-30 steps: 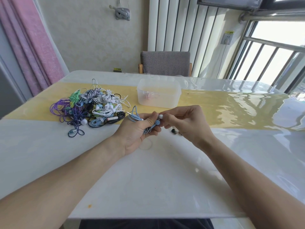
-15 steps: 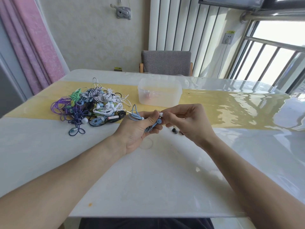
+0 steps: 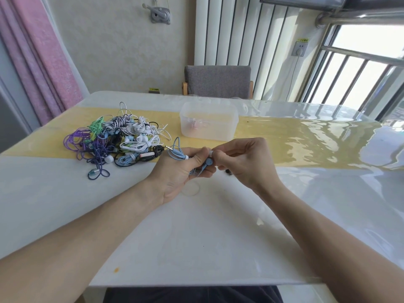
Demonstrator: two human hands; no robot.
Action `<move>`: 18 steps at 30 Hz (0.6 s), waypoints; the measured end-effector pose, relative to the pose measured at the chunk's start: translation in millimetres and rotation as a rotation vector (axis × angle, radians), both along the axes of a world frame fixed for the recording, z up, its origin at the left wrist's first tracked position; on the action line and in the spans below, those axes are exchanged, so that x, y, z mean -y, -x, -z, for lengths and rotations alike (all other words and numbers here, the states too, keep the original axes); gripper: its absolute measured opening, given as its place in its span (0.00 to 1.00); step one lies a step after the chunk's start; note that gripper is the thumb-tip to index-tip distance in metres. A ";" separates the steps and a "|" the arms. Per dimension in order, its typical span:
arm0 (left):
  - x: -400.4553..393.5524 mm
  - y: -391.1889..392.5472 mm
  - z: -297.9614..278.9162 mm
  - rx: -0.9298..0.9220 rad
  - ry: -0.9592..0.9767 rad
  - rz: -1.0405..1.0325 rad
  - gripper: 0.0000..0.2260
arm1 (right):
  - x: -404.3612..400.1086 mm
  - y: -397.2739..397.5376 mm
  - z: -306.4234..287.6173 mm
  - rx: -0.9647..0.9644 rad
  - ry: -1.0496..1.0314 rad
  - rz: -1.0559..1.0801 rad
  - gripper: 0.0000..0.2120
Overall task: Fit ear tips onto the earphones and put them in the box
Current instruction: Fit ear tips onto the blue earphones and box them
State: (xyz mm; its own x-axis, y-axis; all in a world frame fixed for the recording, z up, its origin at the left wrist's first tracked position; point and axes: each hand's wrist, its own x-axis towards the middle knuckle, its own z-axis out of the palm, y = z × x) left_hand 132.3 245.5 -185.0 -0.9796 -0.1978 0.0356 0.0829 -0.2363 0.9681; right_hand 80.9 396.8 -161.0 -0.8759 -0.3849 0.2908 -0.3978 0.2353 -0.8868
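The left hand (image 3: 181,171) grips the blue earphones (image 3: 206,164); the right hand (image 3: 244,162) fingers pinch what seems a white ear tip (image 3: 211,152) against them, above the bench (image 3: 196,237).

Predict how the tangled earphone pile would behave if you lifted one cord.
The pile would probably rise in a clump, since its cords look knotted together. Cords look thin and looped, so likely floppy and light.
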 end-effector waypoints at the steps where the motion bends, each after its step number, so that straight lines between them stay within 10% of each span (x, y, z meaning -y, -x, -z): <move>1: -0.1 -0.5 0.1 -0.002 0.013 0.005 0.13 | -0.2 0.1 0.4 0.001 0.001 0.000 0.04; 18: 1.0 -2.1 -6.2 0.086 -0.128 0.074 0.07 | -1.0 5.2 4.0 0.140 0.138 -0.159 0.06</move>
State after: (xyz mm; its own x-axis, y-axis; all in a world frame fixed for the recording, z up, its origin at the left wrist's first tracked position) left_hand 134.4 244.5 -178.8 -0.9900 -0.1227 -0.0698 -0.0211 -0.3608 0.9324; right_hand 75.7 397.8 -165.0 -0.8428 -0.4862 0.2306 -0.2914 0.0520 -0.9552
